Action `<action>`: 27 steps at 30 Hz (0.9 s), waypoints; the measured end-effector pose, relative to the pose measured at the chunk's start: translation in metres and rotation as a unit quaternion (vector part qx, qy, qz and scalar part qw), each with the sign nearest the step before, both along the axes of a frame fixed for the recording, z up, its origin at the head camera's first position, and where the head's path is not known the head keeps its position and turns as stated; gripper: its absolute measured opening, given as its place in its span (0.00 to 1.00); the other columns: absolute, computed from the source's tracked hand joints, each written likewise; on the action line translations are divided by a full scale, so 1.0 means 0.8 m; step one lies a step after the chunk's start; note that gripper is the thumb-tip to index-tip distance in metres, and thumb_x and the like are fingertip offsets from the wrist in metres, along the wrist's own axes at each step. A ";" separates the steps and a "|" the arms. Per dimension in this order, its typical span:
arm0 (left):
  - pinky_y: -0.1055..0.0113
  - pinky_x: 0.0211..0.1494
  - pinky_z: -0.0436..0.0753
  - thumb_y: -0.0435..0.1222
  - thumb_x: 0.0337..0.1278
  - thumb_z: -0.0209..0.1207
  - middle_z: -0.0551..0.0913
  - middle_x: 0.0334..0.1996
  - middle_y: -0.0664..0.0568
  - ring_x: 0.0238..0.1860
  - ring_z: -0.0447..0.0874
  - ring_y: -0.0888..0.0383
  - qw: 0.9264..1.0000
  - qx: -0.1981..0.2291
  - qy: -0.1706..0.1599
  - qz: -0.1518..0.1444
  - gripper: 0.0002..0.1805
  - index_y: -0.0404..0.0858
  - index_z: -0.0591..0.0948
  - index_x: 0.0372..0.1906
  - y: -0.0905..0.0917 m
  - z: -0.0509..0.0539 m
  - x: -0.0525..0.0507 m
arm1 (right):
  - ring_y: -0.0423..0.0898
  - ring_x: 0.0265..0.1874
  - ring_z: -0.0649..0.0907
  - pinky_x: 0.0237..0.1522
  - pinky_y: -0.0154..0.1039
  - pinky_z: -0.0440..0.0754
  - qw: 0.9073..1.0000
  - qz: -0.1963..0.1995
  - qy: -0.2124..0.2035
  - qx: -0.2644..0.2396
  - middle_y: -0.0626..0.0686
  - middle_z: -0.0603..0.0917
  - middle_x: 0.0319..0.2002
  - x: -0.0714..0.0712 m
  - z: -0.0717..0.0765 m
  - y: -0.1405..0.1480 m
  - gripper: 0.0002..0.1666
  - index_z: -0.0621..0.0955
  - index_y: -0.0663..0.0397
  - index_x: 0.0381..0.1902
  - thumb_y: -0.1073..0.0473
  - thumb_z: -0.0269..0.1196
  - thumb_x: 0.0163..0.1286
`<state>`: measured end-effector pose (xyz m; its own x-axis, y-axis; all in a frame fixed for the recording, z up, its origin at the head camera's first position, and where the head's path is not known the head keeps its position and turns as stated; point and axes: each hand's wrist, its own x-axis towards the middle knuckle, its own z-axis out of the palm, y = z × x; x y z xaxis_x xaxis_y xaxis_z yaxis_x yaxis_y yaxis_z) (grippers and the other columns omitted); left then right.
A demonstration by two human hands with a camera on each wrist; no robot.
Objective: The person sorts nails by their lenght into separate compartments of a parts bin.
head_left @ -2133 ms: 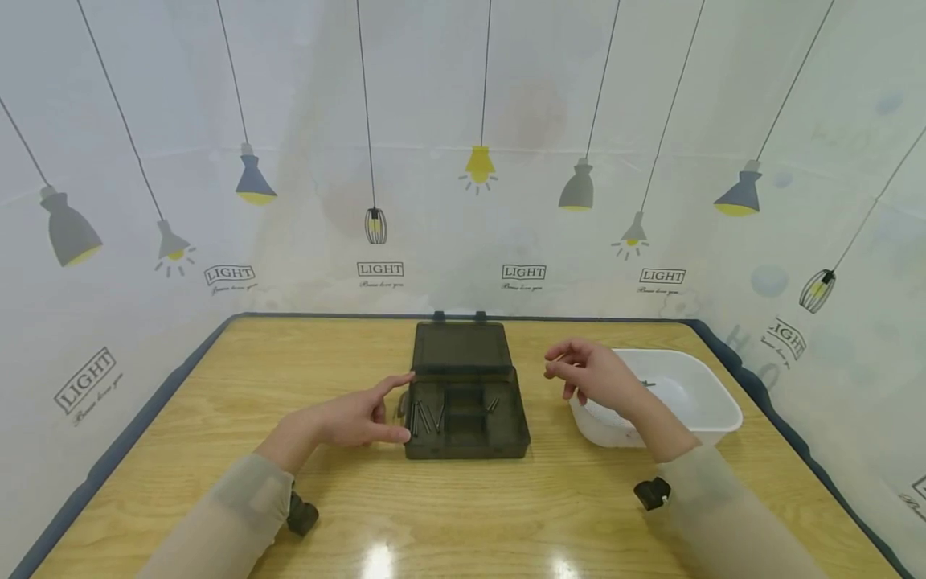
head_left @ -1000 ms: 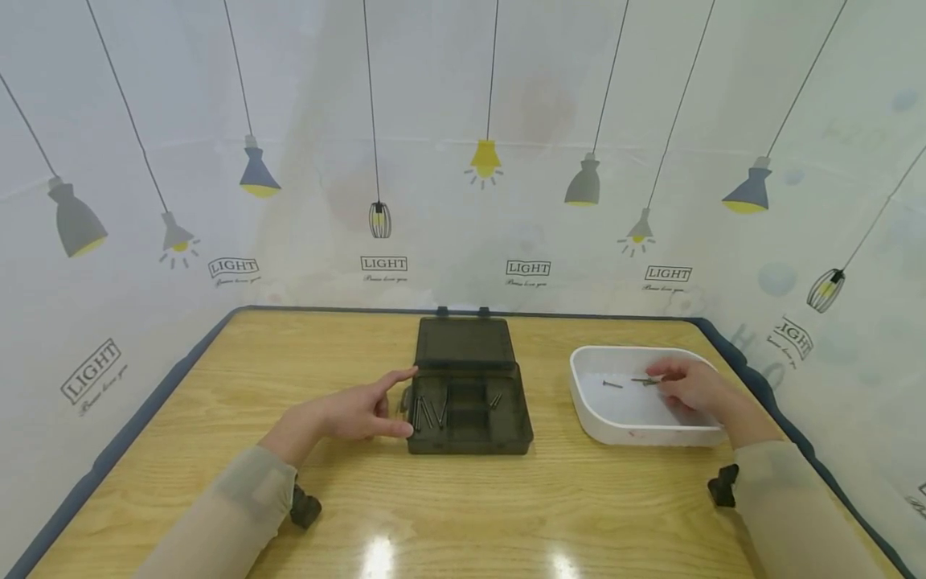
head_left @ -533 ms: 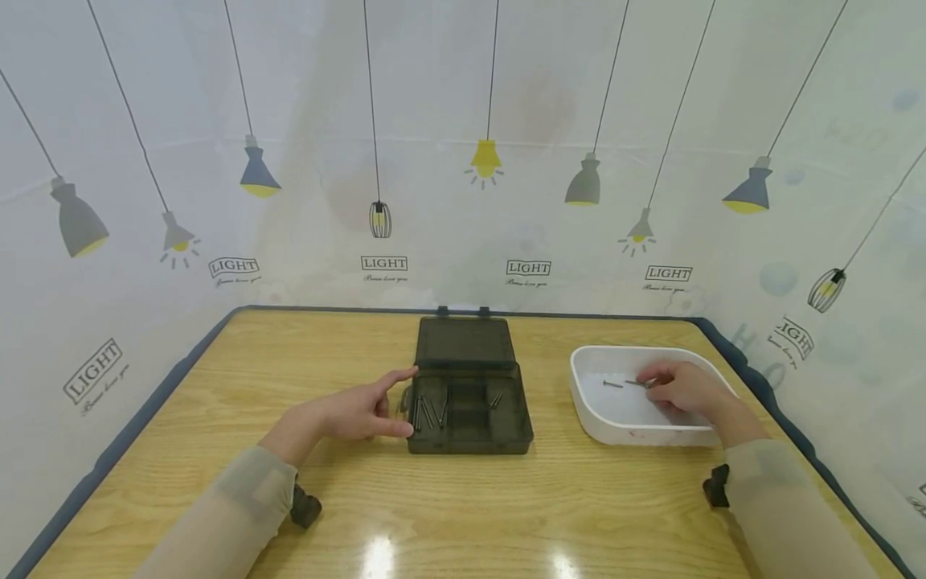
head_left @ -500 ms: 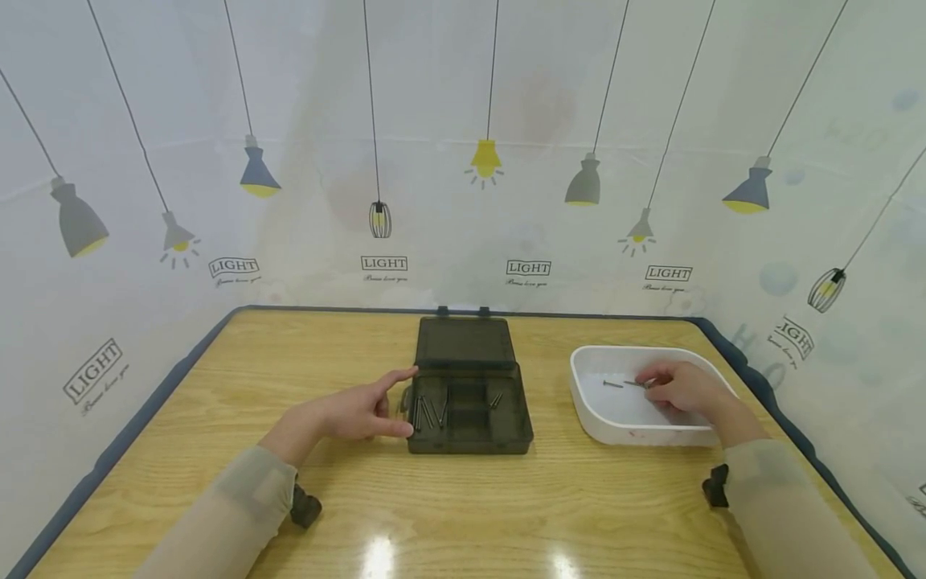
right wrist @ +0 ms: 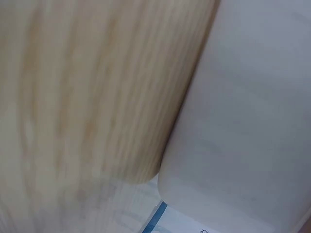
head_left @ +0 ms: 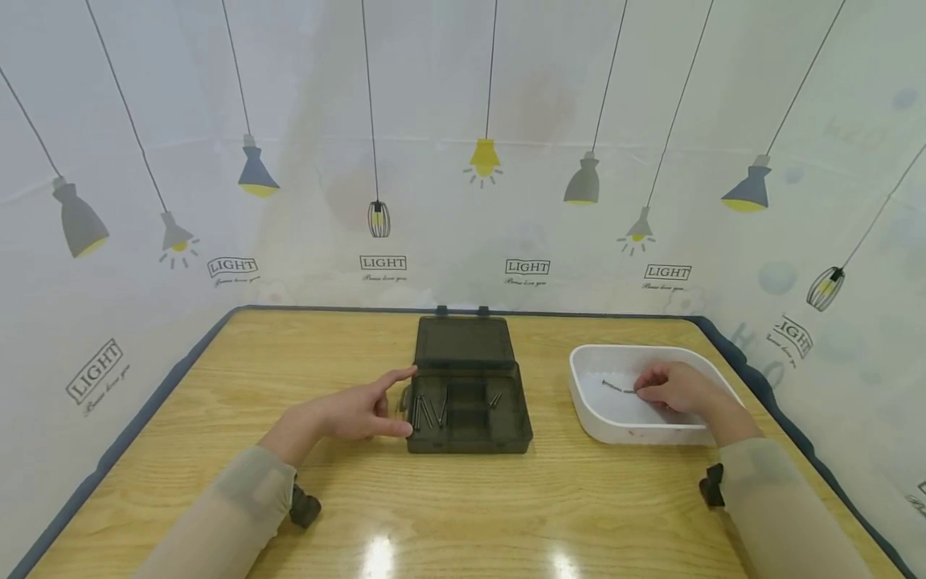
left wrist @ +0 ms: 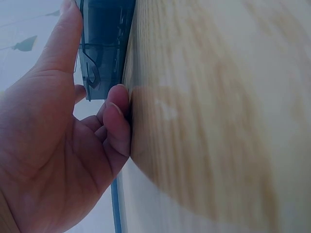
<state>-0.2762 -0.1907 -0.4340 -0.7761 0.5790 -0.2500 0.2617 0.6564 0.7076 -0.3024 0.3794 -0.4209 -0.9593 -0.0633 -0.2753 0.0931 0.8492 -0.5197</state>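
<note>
In the head view, my left hand (head_left: 350,412) touches the left side of a dark see-through organizer box (head_left: 470,445) with thumb and index finger stretched out. Its other fingers are bent, as the left wrist view shows. The box lies with its lid back; several long screws (head_left: 425,412) are in its left compartment and short screws (head_left: 495,400) on the right. My right hand (head_left: 678,389) reaches into a white basin (head_left: 604,426), fingertips pinching a screw, mostly hidden. Another screw (head_left: 611,386) lies beside it. The right wrist view shows the basin's outer wall (right wrist: 233,121), not the fingers.
A wooden table (head_left: 463,515) carries the box and the basin. Behind it hangs a white cloth (head_left: 434,161) printed with lamps. The box's raised lid (head_left: 465,341) lies back toward the table's far edge.
My right hand went from beside the basin's left rim into the basin, then shifted slightly left with its fingertips closing on a screw. The left hand has stayed on the box.
</note>
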 end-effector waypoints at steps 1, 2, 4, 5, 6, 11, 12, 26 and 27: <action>0.57 0.43 0.81 0.58 0.70 0.71 0.82 0.36 0.47 0.34 0.81 0.54 1.000 0.000 0.001 -0.001 0.59 0.58 0.46 0.92 0.000 0.000 0.000 | 0.50 0.40 0.80 0.41 0.41 0.79 1.000 -0.001 -0.002 0.001 0.54 0.84 0.39 0.000 0.000 0.000 0.09 0.86 0.61 0.52 0.60 0.68 0.80; 0.57 0.43 0.81 0.58 0.70 0.71 0.82 0.36 0.47 0.34 0.81 0.54 1.000 -0.001 0.002 -0.001 0.59 0.58 0.46 0.92 0.000 0.000 0.000 | 0.50 0.40 0.80 0.41 0.41 0.79 1.000 -0.001 -0.003 0.001 0.54 0.83 0.39 0.000 0.001 -0.001 0.09 0.86 0.61 0.51 0.61 0.67 0.81; 0.57 0.44 0.81 0.59 0.70 0.71 0.83 0.36 0.47 0.34 0.81 0.54 1.000 -0.003 0.005 -0.003 0.59 0.58 0.46 0.92 0.000 0.000 0.000 | 0.50 0.39 0.80 0.41 0.41 0.78 1.000 0.002 -0.004 0.003 0.54 0.83 0.38 0.001 0.001 -0.001 0.08 0.86 0.61 0.50 0.60 0.67 0.81; 0.57 0.44 0.81 0.59 0.70 0.71 0.83 0.36 0.48 0.34 0.81 0.54 1.000 -0.004 0.006 -0.004 0.59 0.58 0.46 0.92 0.000 0.000 0.000 | 0.50 0.39 0.80 0.41 0.41 0.78 1.000 0.006 -0.003 0.005 0.54 0.82 0.38 0.001 0.001 -0.001 0.08 0.86 0.61 0.50 0.60 0.67 0.81; 0.57 0.44 0.81 0.59 0.70 0.71 0.83 0.36 0.48 0.34 0.81 0.54 1.000 -0.005 0.007 -0.004 0.59 0.58 0.46 0.92 0.000 0.000 0.000 | 0.50 0.39 0.80 0.41 0.42 0.78 1.000 0.011 -0.001 0.007 0.54 0.82 0.37 0.001 0.001 0.000 0.08 0.86 0.61 0.50 0.60 0.67 0.81; 0.59 0.43 0.81 0.59 0.70 0.70 0.83 0.37 0.48 0.35 0.82 0.55 1.000 -0.007 0.011 -0.008 0.59 0.57 0.46 0.92 0.000 0.003 0.002 | 0.49 0.39 0.80 0.42 0.42 0.78 0.999 0.026 0.018 0.009 0.52 0.83 0.37 0.000 0.003 0.002 0.08 0.86 0.59 0.50 0.59 0.66 0.81; 0.59 0.43 0.81 0.59 0.71 0.70 0.83 0.37 0.48 0.35 0.81 0.55 1.000 -0.006 0.011 -0.009 0.59 0.56 0.46 0.92 0.000 0.003 0.002 | 0.49 0.39 0.80 0.41 0.42 0.78 0.999 0.030 0.024 0.008 0.53 0.83 0.37 0.000 0.004 0.002 0.08 0.86 0.59 0.50 0.59 0.66 0.81; 0.59 0.43 0.80 0.59 0.71 0.70 0.83 0.36 0.49 0.34 0.81 0.55 1.000 -0.011 0.015 -0.013 0.58 0.57 0.45 0.92 -0.001 0.001 0.000 | 0.48 0.39 0.82 0.37 0.38 0.82 0.990 0.076 0.066 -0.103 0.60 0.87 0.52 0.016 0.028 -0.038 0.22 0.82 0.61 0.66 0.51 0.61 0.87; 0.59 0.43 0.80 0.59 0.71 0.70 0.83 0.36 0.49 0.34 0.81 0.56 1.000 -0.012 0.015 -0.012 0.58 0.57 0.45 0.92 -0.001 0.001 0.000 | 0.48 0.39 0.82 0.37 0.37 0.82 0.988 0.076 0.067 -0.115 0.61 0.87 0.53 0.017 0.029 -0.043 0.22 0.82 0.61 0.66 0.51 0.61 0.87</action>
